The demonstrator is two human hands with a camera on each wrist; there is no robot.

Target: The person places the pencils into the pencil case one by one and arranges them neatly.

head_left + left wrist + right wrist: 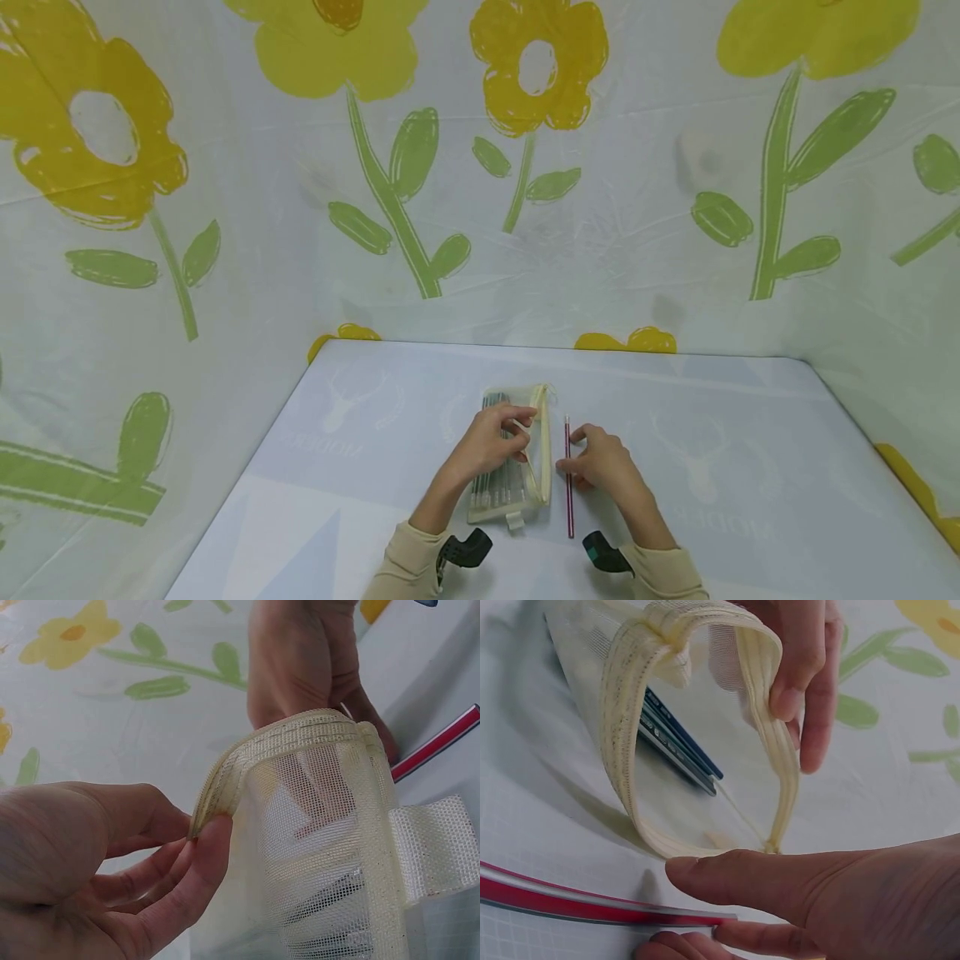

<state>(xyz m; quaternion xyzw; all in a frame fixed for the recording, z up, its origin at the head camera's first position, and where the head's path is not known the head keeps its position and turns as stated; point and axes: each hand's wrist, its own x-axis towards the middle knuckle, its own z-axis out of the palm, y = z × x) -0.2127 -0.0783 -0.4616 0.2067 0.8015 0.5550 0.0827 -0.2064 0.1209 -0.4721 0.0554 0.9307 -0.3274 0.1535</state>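
A cream mesh pencil case [545,467] lies unzipped on the table, its opening spread wide. My left hand [487,437] pinches the zipped edge [217,787] between thumb and fingertips and holds that side up. Several dark pencils [679,742] lie inside the case. Just right of it is a red pencil [570,512] with silver stripes, pointing away from me. My right hand [603,462] straddles this pencil. In the right wrist view the straight thumb [727,877] overlaps the case's rim, and a finger [765,937] touches the pencil's end; its other fingers are partly hidden.
The pale table [750,467] has faint deer prints. A white fabric tab [439,847] sticks out from the case's near end. Hanging flower-print sheets [600,275] surround the table at the back and sides. Dark camera mounts [467,548] sit at both wrists.
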